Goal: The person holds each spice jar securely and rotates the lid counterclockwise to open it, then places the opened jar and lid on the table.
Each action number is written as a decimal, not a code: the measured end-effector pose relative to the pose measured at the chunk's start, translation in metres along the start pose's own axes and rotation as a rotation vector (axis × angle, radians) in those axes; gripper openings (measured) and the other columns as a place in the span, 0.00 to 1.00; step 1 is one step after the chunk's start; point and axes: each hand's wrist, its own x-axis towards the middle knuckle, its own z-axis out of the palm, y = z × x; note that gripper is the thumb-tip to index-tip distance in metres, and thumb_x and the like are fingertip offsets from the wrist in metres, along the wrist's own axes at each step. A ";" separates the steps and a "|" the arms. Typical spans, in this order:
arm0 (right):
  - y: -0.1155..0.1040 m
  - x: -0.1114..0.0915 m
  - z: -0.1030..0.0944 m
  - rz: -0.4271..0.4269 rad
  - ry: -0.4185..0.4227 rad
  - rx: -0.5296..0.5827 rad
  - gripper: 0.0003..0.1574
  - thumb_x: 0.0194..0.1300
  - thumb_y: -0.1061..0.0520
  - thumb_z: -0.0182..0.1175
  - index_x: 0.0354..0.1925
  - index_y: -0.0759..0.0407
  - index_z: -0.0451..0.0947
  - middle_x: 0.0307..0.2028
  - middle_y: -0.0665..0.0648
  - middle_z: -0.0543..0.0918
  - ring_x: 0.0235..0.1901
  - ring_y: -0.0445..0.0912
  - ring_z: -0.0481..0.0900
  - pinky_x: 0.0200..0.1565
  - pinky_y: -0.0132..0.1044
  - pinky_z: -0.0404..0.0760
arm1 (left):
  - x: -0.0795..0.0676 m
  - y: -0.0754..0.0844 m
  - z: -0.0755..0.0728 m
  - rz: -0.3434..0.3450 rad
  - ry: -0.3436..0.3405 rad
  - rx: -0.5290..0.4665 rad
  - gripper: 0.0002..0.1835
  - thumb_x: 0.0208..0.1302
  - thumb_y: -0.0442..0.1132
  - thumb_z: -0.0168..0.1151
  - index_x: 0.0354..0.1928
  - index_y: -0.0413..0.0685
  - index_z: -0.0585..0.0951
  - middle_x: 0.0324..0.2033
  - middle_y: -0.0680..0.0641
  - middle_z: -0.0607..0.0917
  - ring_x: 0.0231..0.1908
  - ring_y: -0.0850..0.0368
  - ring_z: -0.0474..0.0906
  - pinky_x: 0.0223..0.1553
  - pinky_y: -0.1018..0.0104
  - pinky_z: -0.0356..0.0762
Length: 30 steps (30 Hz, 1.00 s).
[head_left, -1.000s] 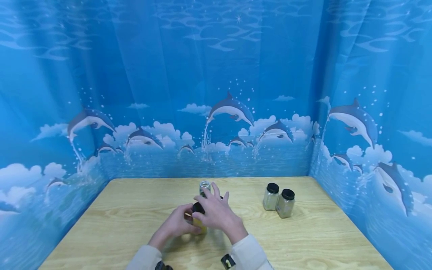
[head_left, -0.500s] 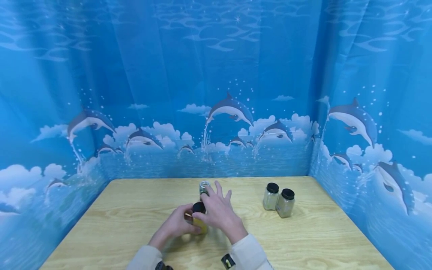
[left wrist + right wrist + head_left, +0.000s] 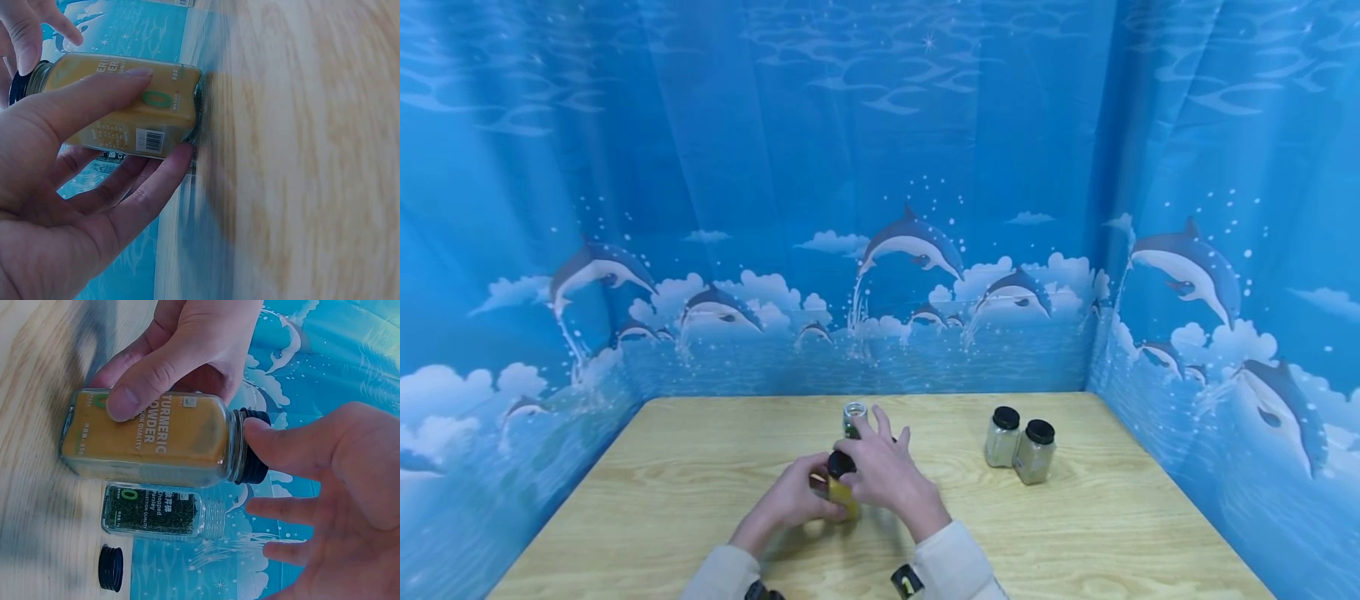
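Gripped in left hand (image 3: 797,496): turmeric jar (image 3: 181,437), roughly upright, base at the surface of table (image 3: 1112,517). Set between left thumb and left fingers: thumb laid across the printed label, fingers curved along the opposite side, one fingertip close to a corner of the base. Positioned at the cap end: right hand (image 3: 883,475). Pinched between right thumb and forefinger: black cap (image 3: 252,467), located at the jar neck. Far side of the pinch partly hidden. Remaining right fingers spread, held off the glass, pointed outward past the cap.

Standing just beyond turmeric jar: parsley jar (image 3: 156,509), upright, mouth uncovered. Lying beside parsley jar: loose cap (image 3: 110,568). Placed farther right, well apart from both hands: pale jar (image 3: 1002,446) and greyish jar (image 3: 1034,461), side by side, black-lidded. Hung behind table: dolphin-print curtain (image 3: 775,167).
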 end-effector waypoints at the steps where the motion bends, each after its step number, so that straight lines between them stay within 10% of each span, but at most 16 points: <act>1: 0.000 0.000 0.000 0.000 -0.006 0.002 0.27 0.55 0.48 0.68 0.55 0.43 0.77 0.71 0.57 0.61 0.72 0.65 0.45 0.57 0.81 0.49 | 0.000 0.000 0.000 0.001 -0.001 0.001 0.31 0.38 0.41 0.79 0.50 0.57 0.79 0.43 0.49 0.82 0.43 0.55 0.80 0.47 0.56 0.81; 19: 0.002 0.000 -0.003 -0.010 -0.023 -0.012 0.35 0.59 0.37 0.62 0.61 0.47 0.72 0.71 0.57 0.60 0.72 0.65 0.46 0.57 0.80 0.52 | 0.001 0.000 0.000 0.000 -0.012 -0.012 0.28 0.39 0.42 0.78 0.48 0.57 0.79 0.43 0.49 0.82 0.43 0.54 0.80 0.47 0.56 0.80; 30: 0.001 0.002 -0.001 0.034 0.036 -0.009 0.29 0.55 0.33 0.63 0.47 0.49 0.80 0.69 0.57 0.64 0.72 0.65 0.48 0.56 0.81 0.52 | 0.001 0.000 -0.001 -0.018 -0.007 -0.007 0.29 0.38 0.43 0.79 0.48 0.55 0.79 0.43 0.49 0.82 0.43 0.55 0.80 0.47 0.57 0.81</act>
